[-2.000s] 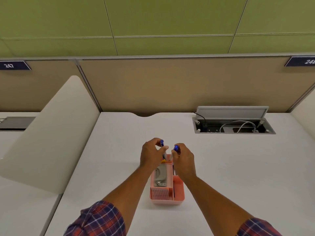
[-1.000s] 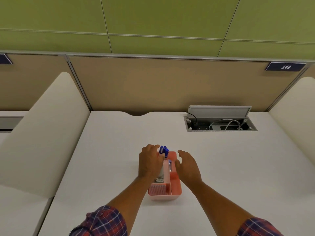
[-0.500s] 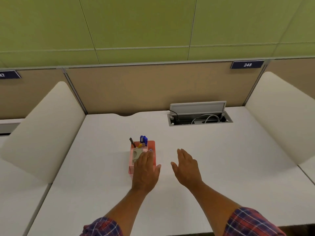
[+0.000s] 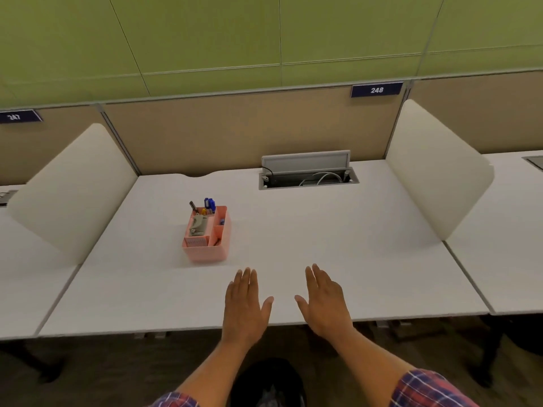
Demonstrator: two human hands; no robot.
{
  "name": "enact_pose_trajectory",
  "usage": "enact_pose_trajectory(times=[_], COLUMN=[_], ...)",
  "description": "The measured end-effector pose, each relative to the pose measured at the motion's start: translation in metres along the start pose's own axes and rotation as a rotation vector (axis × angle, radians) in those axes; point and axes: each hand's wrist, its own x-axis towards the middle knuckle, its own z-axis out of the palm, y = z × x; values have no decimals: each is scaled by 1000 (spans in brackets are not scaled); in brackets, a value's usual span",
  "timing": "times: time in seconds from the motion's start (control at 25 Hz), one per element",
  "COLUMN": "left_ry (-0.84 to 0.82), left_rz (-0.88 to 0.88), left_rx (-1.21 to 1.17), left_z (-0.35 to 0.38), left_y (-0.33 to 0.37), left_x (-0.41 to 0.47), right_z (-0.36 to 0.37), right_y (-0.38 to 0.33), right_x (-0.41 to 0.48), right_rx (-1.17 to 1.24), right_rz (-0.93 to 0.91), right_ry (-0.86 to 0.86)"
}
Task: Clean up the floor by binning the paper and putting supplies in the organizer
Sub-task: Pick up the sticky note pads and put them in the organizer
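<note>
Holding blue-capped pens [image 4: 209,203], a boxy pink organizer [image 4: 205,254] tops the smooth desk [image 4: 323,245].

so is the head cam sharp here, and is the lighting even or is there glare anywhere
Head view: soft, even light, no glare on the desk, only a faint shadow beside the organizer; sign 248 reads clearly, sign 247 at the left edge is smeared; the organizer's small contents are soft; the wide lens slightly bows the partition rail.
</note>
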Motion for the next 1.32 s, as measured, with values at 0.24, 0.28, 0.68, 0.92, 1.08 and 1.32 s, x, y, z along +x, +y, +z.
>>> enact_pose_trajectory(times=[0.24,0.28,0.68,0.92,1.08,1.32], left_ry=[-53,-63,-152,-261,-299,-358], left_rz=[92,113,215,261,299,303], left_rx=[3,12,41,15,20,50], left_z=[15,18,86,122,147,209], left_y=[32,35,54,91,127,199], left_x=[-73,-86,-239,-300,-316,-324], right_z=[7,8,39,54,59,96], right_y=[39,41,103,156,198,289], right_x=[-90,-105,-302,-402,-428,-440], right_rx=[-7,-2,-50,-51,-36,59], right_rz=[67,77,258,399,454,486], right_ry=[-17,-10,1,-33,-25,-119])
